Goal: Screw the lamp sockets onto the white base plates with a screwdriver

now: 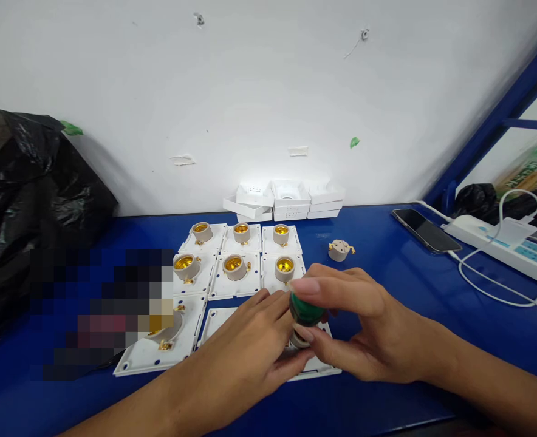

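Note:
My right hand [373, 321] grips the green handle of a screwdriver [307, 311], held upright; its shaft is hidden. Below it is a beige lamp socket [298, 340] on a white square plate [324, 365] at the near right. My left hand [254, 334] closes its fingers round this socket, thumb on the near side, covering most of it. Several more white plates carry sockets with gold screw threads, such as the middle one [235, 267] and the right one [285, 267]. The near-middle plate [212, 321] is partly under my left hand.
A loose socket [339, 250] lies upside down behind my right hand. White covers [290, 200] are stacked against the wall. To the right are a phone [426, 230], a power strip [500, 243] and a white cable. A black bag [36, 176] stands left; a blurred patch hides the near left.

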`<state>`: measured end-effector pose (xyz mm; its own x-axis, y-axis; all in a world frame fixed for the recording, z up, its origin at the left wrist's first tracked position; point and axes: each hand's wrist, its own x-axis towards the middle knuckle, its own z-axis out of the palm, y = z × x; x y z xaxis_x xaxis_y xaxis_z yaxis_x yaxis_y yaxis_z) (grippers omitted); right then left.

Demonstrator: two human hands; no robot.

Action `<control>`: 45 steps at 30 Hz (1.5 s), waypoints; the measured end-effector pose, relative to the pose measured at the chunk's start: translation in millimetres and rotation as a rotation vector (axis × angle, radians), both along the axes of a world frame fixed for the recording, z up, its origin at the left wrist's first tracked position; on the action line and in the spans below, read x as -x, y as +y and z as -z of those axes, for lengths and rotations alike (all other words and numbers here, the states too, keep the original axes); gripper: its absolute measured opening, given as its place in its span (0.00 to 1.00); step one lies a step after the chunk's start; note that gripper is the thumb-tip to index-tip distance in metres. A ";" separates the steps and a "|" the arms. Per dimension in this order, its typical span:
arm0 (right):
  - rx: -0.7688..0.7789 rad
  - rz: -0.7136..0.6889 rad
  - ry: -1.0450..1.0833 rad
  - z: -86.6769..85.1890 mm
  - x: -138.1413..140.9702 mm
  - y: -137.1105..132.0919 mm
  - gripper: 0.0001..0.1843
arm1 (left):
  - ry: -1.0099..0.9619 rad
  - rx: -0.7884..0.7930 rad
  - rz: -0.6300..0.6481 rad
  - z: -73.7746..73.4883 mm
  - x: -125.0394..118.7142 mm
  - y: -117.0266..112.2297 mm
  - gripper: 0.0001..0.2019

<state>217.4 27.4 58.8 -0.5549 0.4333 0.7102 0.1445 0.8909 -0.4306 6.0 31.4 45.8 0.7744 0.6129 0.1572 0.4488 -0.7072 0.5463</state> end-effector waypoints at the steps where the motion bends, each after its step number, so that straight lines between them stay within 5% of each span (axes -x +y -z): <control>1: 0.004 0.000 -0.008 -0.6 -0.3 -0.6 0.36 | 0.000 0.001 0.002 -0.1 0.0 0.0 0.09; 45: 0.052 -0.012 -0.122 -3.0 -2.1 -2.4 0.34 | 0.046 -0.094 0.013 0.8 3.4 -1.0 0.06</control>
